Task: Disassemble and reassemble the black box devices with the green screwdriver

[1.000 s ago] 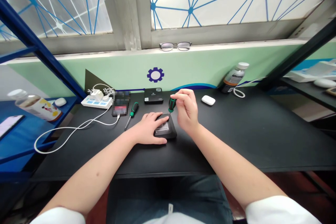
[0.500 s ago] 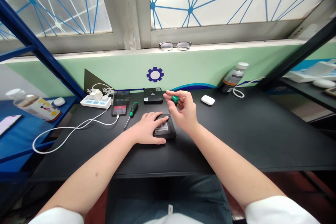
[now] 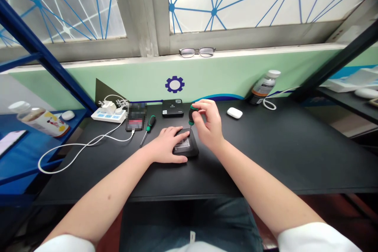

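A black box-shaped device [image 3: 193,149] with a pale label on top lies on the dark desk. My left hand [image 3: 169,145] rests over its left part, fingers spread across the top and thumb stretched along the near edge. In my right hand [image 3: 210,124] is a screwdriver [image 3: 191,116] with a black and green handle, held upright between thumb and fingers. Its shaft points down at the far right corner of the device; whether the tip sits in a screw is too small to tell. A second green and black screwdriver [image 3: 151,123] lies left of the hands.
Behind the hands sits another black box [image 3: 173,108]. A phone [image 3: 135,120], partly blurred, is plugged by a white cable [image 3: 88,146] into a power strip [image 3: 108,114]. A white earbud case [image 3: 234,113] and a bottle [image 3: 262,86] stand right; glasses [image 3: 197,52] rest on the sill.
The screwdriver's handle has turned from tilted towards me to upright, and my right fingers have shifted on it. My left hand and the device have stayed in place.
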`<control>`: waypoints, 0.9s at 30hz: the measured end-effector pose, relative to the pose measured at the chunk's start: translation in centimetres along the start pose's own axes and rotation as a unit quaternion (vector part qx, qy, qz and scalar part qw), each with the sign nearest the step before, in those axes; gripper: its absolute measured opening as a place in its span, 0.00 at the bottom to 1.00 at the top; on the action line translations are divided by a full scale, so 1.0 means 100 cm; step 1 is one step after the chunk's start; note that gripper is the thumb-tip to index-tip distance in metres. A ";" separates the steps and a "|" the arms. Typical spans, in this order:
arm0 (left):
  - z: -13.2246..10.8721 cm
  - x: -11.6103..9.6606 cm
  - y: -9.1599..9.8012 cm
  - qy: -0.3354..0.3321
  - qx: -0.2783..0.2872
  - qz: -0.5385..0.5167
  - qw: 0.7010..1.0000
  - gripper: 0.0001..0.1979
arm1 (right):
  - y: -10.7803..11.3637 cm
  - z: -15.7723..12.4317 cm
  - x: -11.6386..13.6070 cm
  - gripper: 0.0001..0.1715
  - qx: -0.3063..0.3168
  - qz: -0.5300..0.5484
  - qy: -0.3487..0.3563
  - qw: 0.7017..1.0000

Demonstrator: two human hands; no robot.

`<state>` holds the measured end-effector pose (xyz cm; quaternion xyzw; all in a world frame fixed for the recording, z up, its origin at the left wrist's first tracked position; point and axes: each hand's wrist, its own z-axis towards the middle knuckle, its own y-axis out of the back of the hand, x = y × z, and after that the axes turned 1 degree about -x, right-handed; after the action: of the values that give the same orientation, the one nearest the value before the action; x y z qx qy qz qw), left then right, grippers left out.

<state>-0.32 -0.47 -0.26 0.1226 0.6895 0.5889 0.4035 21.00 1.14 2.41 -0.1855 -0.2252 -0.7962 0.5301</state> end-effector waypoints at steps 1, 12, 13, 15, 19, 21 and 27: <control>0.000 0.000 0.000 0.000 -0.002 -0.001 1.000 0.49 | -0.001 0.000 0.000 0.10 0.000 -0.011 -0.003 1.000; 0.002 -0.002 0.002 -0.007 0.004 -0.004 1.000 0.53 | -0.003 -0.002 -0.004 0.15 -0.030 0.009 -0.017 0.999; 0.002 -0.002 0.003 -0.006 0.005 -0.004 1.000 0.53 | -0.002 -0.002 -0.003 0.15 -0.032 0.009 -0.019 0.999; 0.001 -0.002 0.002 -0.005 0.005 -0.003 1.000 0.53 | -0.001 -0.001 -0.003 0.15 -0.033 0.006 -0.023 0.999; 0.001 0.002 -0.001 -0.002 -0.013 -0.013 1.000 0.49 | 0.000 0.000 -0.002 0.15 -0.044 0.011 -0.028 0.999; 0.001 0.003 -0.002 -0.002 -0.049 -0.020 0.999 0.39 | 0.000 0.000 -0.001 0.14 -0.059 0.027 -0.027 0.998; 0.007 0.003 0.001 0.007 -0.169 0.007 0.985 0.09 | -0.005 -0.004 0.002 0.16 -0.074 0.091 -0.029 0.993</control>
<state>-0.04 0.24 -0.22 0.0526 0.5819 0.7007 0.4094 20.44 0.95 2.07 -0.2667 -0.1627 -0.7533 0.5787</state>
